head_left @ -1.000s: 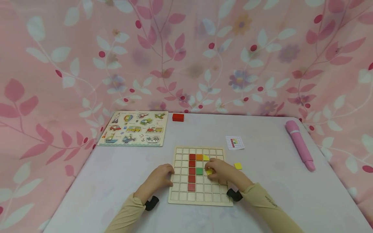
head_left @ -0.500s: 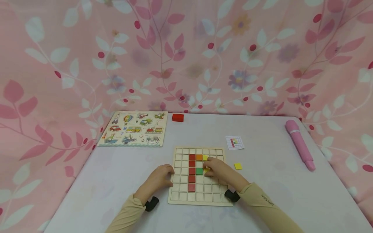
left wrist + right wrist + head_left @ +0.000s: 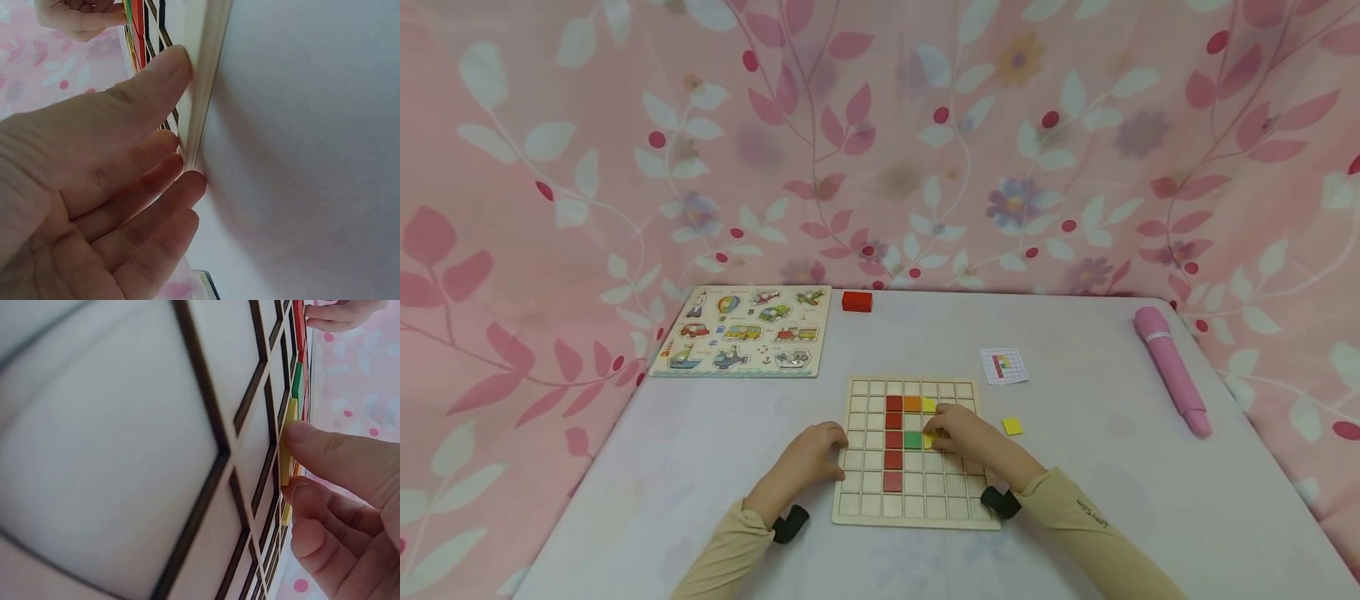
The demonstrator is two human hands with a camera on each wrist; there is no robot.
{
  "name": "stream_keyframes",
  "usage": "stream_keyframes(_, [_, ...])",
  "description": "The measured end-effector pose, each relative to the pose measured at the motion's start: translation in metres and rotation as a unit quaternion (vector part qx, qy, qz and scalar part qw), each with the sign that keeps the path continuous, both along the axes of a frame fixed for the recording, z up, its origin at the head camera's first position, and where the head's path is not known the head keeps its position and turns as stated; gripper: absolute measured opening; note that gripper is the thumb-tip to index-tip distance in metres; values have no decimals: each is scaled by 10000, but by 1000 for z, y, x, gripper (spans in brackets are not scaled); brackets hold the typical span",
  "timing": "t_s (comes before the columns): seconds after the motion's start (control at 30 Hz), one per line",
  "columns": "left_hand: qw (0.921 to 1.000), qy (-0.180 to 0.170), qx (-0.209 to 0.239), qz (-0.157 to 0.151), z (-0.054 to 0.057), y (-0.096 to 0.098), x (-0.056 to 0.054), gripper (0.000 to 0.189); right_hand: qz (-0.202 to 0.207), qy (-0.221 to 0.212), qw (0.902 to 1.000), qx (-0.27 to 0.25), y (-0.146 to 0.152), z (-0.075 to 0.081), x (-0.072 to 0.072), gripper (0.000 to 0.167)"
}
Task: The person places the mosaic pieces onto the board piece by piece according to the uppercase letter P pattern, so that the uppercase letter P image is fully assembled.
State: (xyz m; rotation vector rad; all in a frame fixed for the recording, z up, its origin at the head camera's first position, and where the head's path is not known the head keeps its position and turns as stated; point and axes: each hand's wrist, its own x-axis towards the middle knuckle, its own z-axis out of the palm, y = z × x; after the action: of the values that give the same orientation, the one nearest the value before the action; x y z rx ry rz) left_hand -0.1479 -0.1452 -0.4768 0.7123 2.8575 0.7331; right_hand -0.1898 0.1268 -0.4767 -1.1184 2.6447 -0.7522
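Observation:
A pale wooden grid board [image 3: 860, 504] lies on the table with a column of several red tiles [image 3: 893, 460] in it. An orange tile [image 3: 912, 404] and a yellow tile [image 3: 928, 405] continue its top row. My right hand [image 3: 967, 436] pinches another yellow tile [image 3: 287, 442] at the board, right beside the green tile [image 3: 913, 440]; the fingers partly cover it in the head view. Along the board's left edge rests my left hand [image 3: 809, 457], its thumb and loosely bent fingertips touching the rim. A loose yellow tile [image 3: 1012, 427] lies right of the board.
Behind the board's right corner is a small printed pattern card [image 3: 1003, 367]. A picture puzzle board [image 3: 752, 333] and a red block [image 3: 857, 302] sit at the back left. Toward the right edge lies a pink pen-shaped object [image 3: 1172, 371]. A floral curtain surrounds the table.
My right hand has shifted slightly left with the yellow tile, bringing it up against the green tile. The left hand stays at the board's edge.

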Motion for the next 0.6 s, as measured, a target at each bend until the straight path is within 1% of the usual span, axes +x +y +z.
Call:
stream_keyframes(0.2, [10000,3,-4,-19,-1,0,0,35,-14,-4,10000,73,2,0,0,19])
stream_keyframes(0.3, [10000,-55,-6,19,-2,0,0,35,-12,51,10000,24,5,0,0,20])
stream_keyframes(0.43, [9998,-171,-7,118,-3,0,-1,35,-9,361,9993,-121,12,-1,-2,17])
stream_keyframes(0.57, [9998,-166,16,95,-3,0,-2,35,-317,455,9984,-106,22,1,-3,17])
stream_keyframes(0.6, [9998,-152,23,84,-3,0,-2,35,-442,414,9981,-85,25,2,-4,16])
